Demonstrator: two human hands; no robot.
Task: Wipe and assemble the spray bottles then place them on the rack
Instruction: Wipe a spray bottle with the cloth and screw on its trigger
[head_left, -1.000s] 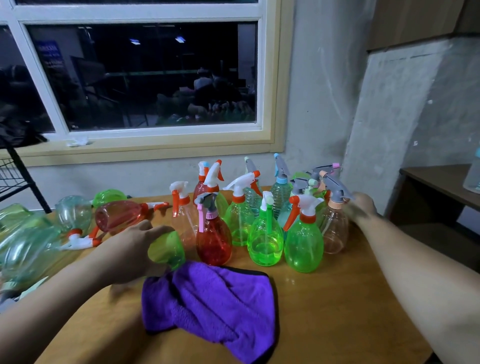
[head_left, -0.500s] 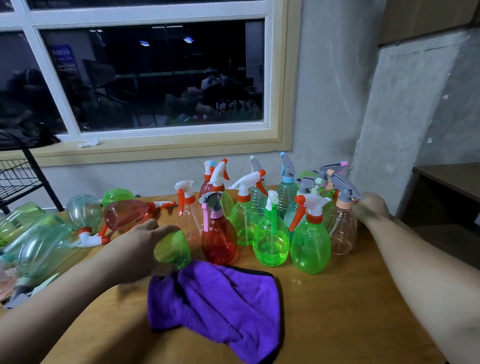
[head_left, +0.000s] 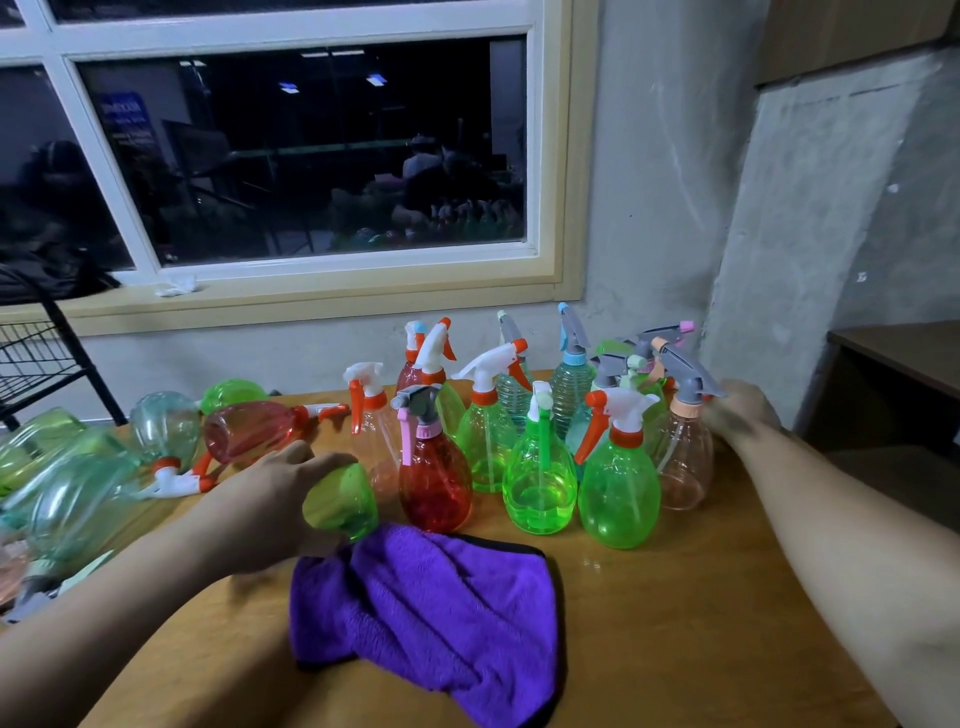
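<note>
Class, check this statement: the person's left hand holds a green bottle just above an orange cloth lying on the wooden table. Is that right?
Not quite. The head view shows the cloth is purple, not orange. The rest holds: the left hand holds a green bottle just above it, on the wooden table.

Left hand: wrapped round a green bottle lying on its side, just above the purple cloth.
Right hand: behind the clear peach bottle, grip unclear.
Table: upright cluster of assembled sprayers mid-table; loose bottles lying far left.
Rack: black wire, left edge.
</note>
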